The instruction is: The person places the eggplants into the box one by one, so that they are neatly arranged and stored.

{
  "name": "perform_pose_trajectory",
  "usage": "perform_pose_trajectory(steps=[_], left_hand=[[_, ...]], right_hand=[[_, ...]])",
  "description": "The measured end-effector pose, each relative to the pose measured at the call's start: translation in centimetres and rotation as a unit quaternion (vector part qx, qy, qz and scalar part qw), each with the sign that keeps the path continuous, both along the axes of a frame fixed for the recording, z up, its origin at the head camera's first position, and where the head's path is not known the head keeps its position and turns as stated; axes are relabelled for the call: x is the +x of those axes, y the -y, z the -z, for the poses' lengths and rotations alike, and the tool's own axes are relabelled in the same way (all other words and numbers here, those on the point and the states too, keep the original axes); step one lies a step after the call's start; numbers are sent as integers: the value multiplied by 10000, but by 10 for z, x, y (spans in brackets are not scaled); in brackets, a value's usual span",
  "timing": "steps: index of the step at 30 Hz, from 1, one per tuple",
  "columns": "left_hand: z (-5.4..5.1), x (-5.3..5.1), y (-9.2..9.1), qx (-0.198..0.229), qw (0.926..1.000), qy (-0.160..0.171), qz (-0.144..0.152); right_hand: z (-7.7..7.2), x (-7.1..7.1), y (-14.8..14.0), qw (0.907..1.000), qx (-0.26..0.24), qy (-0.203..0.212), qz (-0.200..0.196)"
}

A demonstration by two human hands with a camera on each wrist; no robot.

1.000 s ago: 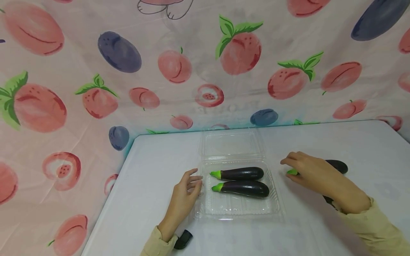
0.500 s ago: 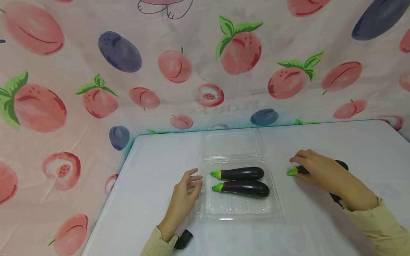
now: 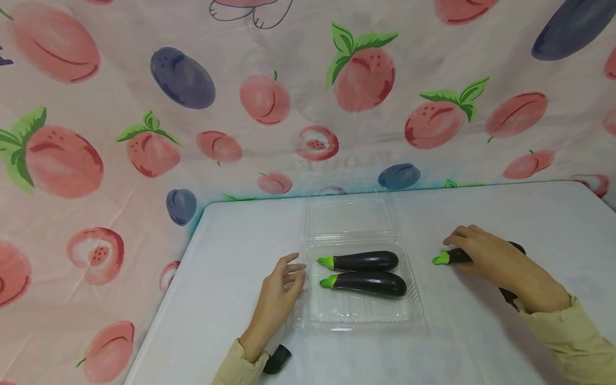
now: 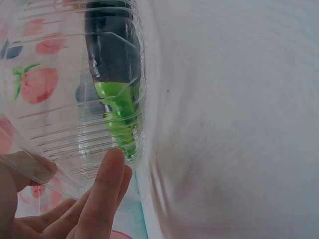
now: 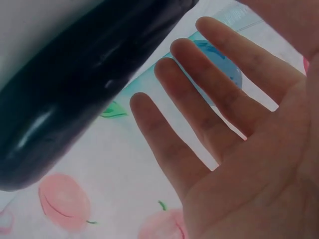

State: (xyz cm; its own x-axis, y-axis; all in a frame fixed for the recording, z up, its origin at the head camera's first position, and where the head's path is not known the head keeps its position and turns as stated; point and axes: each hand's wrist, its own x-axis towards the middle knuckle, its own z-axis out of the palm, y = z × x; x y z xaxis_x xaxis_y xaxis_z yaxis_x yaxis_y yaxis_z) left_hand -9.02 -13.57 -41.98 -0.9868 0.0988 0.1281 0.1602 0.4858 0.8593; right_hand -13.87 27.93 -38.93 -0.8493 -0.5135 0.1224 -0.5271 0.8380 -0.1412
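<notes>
Two dark eggplants with green stems, the upper one [image 3: 366, 261] and the lower one [image 3: 370, 284], lie side by side in a clear plastic clamshell container [image 3: 356, 315]. Beside the container's left edge is my left hand [image 3: 276, 299]; in the left wrist view its extended fingers touch the ribbed outer wall, with the thumb by the rim. To the right, my right hand [image 3: 495, 259] hovers over a third eggplant [image 5: 84, 84], partly hiding it. In the right wrist view those fingers are spread and apart from the eggplant.
The container's lid [image 3: 351, 216] lies folded back toward the fruit-print backdrop [image 3: 216, 96]. Everything rests on a white table [image 3: 231, 240]. Black wrist devices [image 3: 277, 359] show by both sleeves.
My right hand has shifted right along the third eggplant, uncovering its green stem and part of its dark neck. My left hand and the container have stayed in place.
</notes>
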Motion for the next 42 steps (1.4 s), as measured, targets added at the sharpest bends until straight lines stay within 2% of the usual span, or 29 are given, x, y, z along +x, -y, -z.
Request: perform_pose_trajectory(steps=[18,32,42], left_hand=[[2,-1,-2,29,10000,26,22],[1,0,-3,-13,9999,143,-26],[1,0,0,-17,9999,160,-62]], right_hand=[[14,-4,-12,9999,15,-115,-27],[11,-5,-15,9997,207,17,157],[4,-5,-6,9996,147,-227,28]])
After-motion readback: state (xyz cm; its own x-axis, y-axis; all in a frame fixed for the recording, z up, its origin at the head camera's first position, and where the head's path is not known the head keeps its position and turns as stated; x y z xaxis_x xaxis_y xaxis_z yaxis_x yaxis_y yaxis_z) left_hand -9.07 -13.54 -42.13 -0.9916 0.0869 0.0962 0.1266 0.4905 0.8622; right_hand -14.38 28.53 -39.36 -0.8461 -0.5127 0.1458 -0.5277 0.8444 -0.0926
